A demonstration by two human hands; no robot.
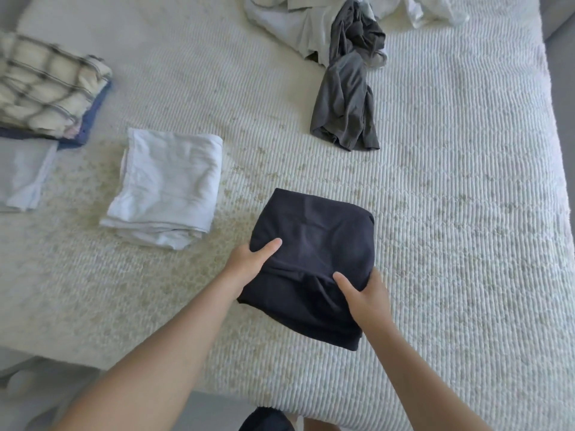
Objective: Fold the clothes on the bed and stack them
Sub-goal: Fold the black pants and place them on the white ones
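**Folded bundle could slump open on the way to a stack**

Hands first: the left hand (249,259) and right hand (362,290) each grip a side of the folded dark navy garment (311,262), thumbs on top, fingers tucked beneath, at the near edge of the bed (451,244). The loose lower layer sags toward the person; a lopsided lift would likely spill the folds.

Left of it lies a folded white cloth (168,188), the nearest landing place, with nothing between. Beyond that sit a pale folded piece (21,175) and a plaid-topped stack (46,85). Farther off, a crumpled grey shirt (345,98) and a heap of white laundry (298,20) await folding.
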